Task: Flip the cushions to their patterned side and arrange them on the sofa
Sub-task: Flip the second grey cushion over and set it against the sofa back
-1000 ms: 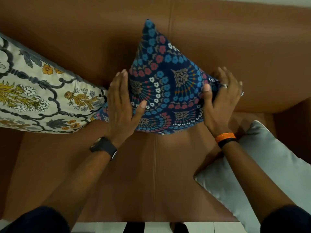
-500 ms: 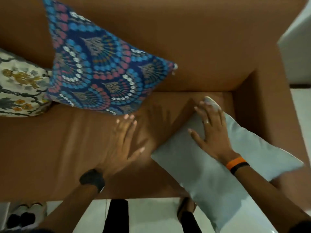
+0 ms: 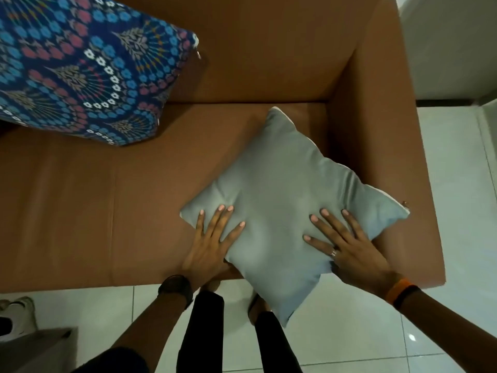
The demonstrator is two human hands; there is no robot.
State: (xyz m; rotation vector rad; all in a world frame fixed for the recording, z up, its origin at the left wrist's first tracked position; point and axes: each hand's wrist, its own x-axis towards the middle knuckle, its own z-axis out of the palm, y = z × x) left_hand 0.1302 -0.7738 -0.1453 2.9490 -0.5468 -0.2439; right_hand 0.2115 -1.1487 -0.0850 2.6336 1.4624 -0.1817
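No grip is closed on anything: both hands are laid flat, fingers spread, on the grey cushion [image 3: 290, 184]. The left hand [image 3: 212, 243] is pressed on its lower-left edge, the right hand [image 3: 347, 246] on its lower-right part. The cushion is seen plain side up, right of the frame's centre, lying cornerwise on the seat of the brown sofa [image 3: 80, 211] with its nearest corner hanging past the front edge. A blue patterned cushion [image 3: 86, 65] is propped against the backrest at upper left.

A plain grey cushion [image 3: 290, 189] is laid diamond-wise overhanging the brown sofa [image 3: 80, 200] seat's front edge, while a blue patterned cushion [image 3: 88, 65] is propped against the backrest.
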